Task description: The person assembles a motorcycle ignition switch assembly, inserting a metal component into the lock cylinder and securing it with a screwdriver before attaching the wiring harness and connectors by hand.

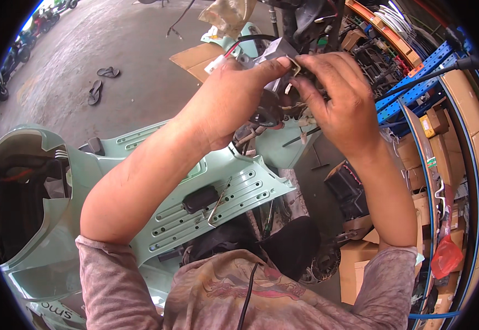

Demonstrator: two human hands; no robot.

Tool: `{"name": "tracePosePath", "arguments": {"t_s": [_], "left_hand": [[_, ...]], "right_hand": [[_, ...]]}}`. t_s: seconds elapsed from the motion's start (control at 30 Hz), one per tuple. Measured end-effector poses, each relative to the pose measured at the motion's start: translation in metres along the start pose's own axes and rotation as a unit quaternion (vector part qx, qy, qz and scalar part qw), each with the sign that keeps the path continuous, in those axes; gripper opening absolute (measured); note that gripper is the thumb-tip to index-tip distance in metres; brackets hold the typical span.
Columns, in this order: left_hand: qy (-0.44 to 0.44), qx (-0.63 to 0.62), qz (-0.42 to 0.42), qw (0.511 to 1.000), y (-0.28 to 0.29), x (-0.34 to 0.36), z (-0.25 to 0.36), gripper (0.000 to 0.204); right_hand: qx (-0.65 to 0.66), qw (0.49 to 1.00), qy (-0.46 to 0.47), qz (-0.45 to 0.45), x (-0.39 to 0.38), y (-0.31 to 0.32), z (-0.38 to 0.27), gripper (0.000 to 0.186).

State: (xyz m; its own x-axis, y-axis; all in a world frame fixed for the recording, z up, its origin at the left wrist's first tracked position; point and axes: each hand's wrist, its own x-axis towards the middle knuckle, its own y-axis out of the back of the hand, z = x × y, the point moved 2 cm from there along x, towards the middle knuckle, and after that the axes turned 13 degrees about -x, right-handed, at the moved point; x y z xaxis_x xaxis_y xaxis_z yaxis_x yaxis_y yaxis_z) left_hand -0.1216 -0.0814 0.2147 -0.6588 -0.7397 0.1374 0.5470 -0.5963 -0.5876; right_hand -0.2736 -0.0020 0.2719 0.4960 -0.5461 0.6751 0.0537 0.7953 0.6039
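Both my hands are raised over a partly stripped mint-green scooter. My left hand [226,99] is closed around a grey box-shaped part [279,48], its thumb on the near edge. A white plug connector [215,64] with red and black wires shows beside that hand. My right hand [341,93] pinches a small bent metal bracket [296,67] against the box's right side; its fingertips partly hide the bracket. Beneath my forearms lies the green footboard panel [234,190], with an L-shaped metal rod [217,208] across it.
The hollow green front body [58,220] stands at left. Dark frame parts [292,22] and a cardboard piece [190,59] are beyond my hands. Shelving with blue uprights [415,77] and boxes lines the right, near a black bin [347,190]. Sandals [95,92] lie on the floor.
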Motion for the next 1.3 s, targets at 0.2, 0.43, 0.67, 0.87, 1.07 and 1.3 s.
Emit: {"name": "tracePosePath", "arguments": {"t_s": [0.2, 0.43, 0.67, 0.87, 1.07, 1.3], "left_hand": [[0.038, 0.071, 0.007, 0.997, 0.007, -0.014, -0.009, 0.046], [0.049, 0.128, 0.089, 0.986, 0.037, -0.053, -0.038, 0.054], [0.071, 0.480, 0.142, 0.863, 0.094, -0.118, -0.082, 0.057], [0.234, 0.466, 0.183, 0.834, 0.129, -0.192, -0.098, 0.056], [0.280, 0.520, 0.126, 0.797, 0.147, -0.217, -0.113, 0.052], [0.108, 0.557, 0.118, 0.815, 0.183, -0.242, -0.142, 0.061]], "right_hand": [[0.120, 0.993, -0.001, 0.019, -0.021, -0.012, 0.006, 0.030], [0.193, 0.978, -0.059, 0.059, -0.051, -0.025, 0.004, 0.031], [0.243, 0.948, -0.112, 0.173, -0.050, -0.020, -0.001, 0.029], [0.225, 0.956, -0.095, 0.160, -0.067, -0.018, -0.016, 0.029], [0.335, 0.907, -0.163, 0.194, -0.082, -0.047, -0.022, 0.034], [0.464, 0.838, -0.205, 0.200, -0.092, -0.051, -0.029, 0.037]]}}
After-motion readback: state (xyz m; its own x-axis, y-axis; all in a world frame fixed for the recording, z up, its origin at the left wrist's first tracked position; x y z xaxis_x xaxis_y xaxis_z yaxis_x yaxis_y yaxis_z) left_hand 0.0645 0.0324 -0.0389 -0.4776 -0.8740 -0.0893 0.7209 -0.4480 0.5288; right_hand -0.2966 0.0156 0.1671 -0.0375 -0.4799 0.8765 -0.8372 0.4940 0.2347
